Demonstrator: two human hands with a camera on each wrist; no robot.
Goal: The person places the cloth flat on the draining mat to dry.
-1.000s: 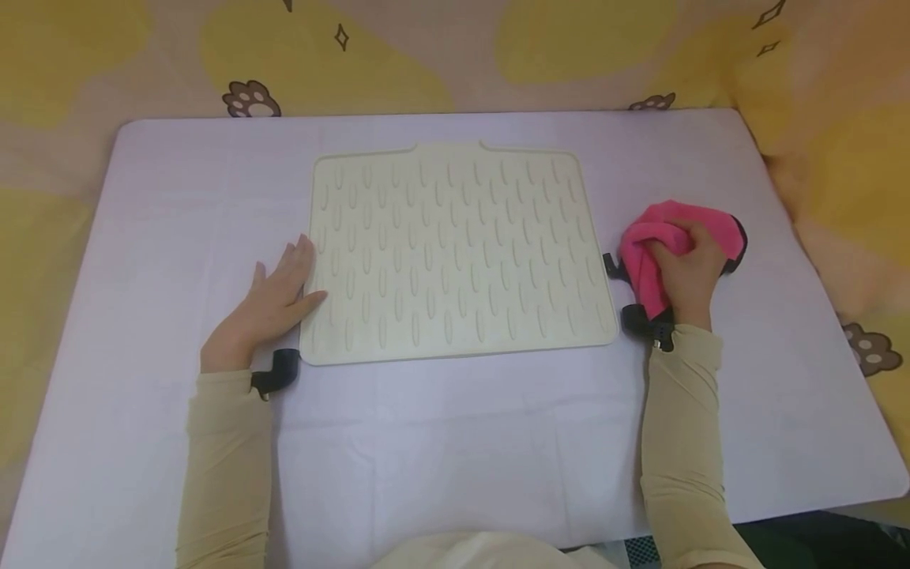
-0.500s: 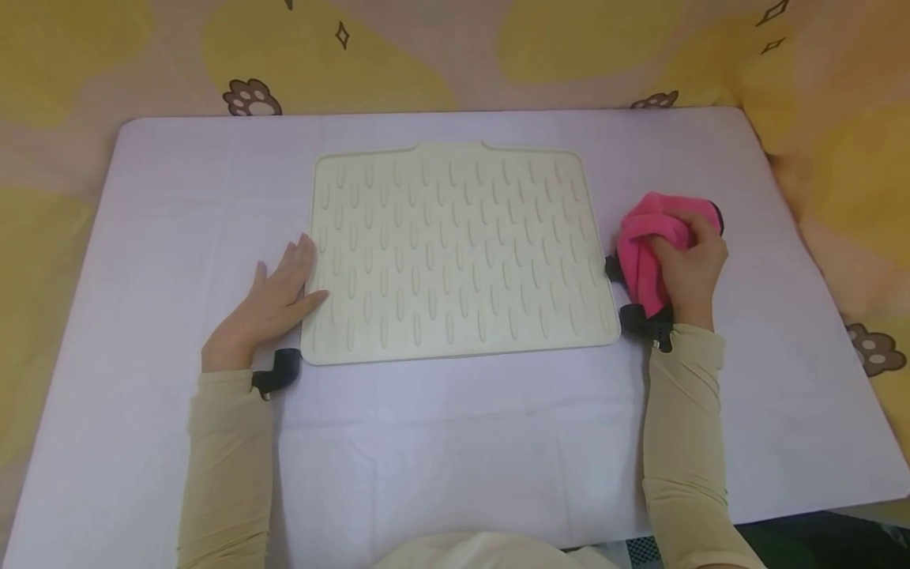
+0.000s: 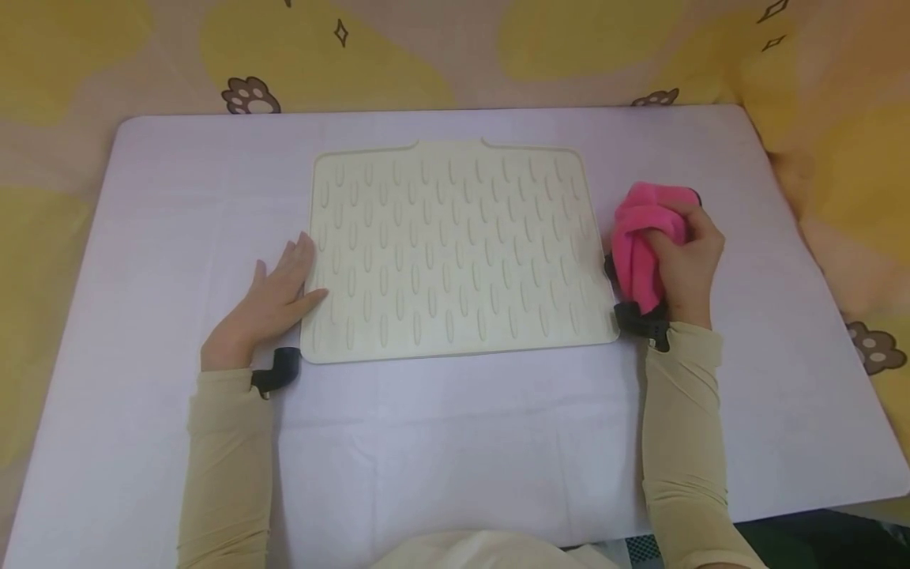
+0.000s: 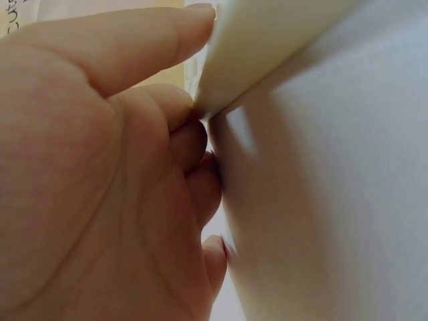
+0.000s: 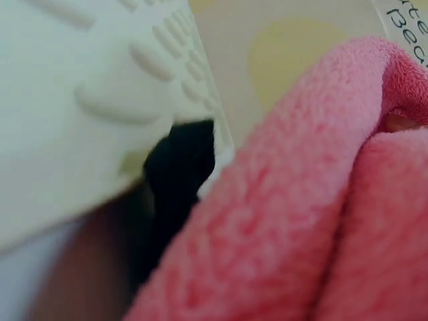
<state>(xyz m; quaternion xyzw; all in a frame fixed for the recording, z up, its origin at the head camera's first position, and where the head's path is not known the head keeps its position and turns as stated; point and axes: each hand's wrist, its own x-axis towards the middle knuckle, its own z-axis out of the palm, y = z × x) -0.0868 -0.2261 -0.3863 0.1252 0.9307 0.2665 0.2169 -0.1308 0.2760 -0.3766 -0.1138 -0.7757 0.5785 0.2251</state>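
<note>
A cream mat with raised oval ridges (image 3: 455, 253) lies flat on the table, a tab at its far edge. Along its left edge rests my left hand (image 3: 266, 304), fingers straight and thumb over the rim. In the left wrist view, the fingertips (image 4: 212, 261) are down on the white surface beside the mat (image 4: 267, 47). My right hand (image 3: 686, 265) grips a bunched pink cloth (image 3: 643, 217) with black edging, just right of the mat. Up close in the right wrist view, the fluffy cloth (image 5: 287, 180) hides most of that hand, and a black strip (image 5: 184, 160) overlaps the mat's corner.
A white cloth covers the table (image 3: 455, 450), which has rounded far corners. Behind and to the right hangs a yellow and beige patterned fabric (image 3: 455, 47) with paw prints. Black wrist mounts (image 3: 277, 373) sit at the sleeve cuffs.
My right hand and the pink cloth have shifted left and slightly away toward the mat's right edge, the cloth bunching tighter. The left hand and the mat have stayed put.
</note>
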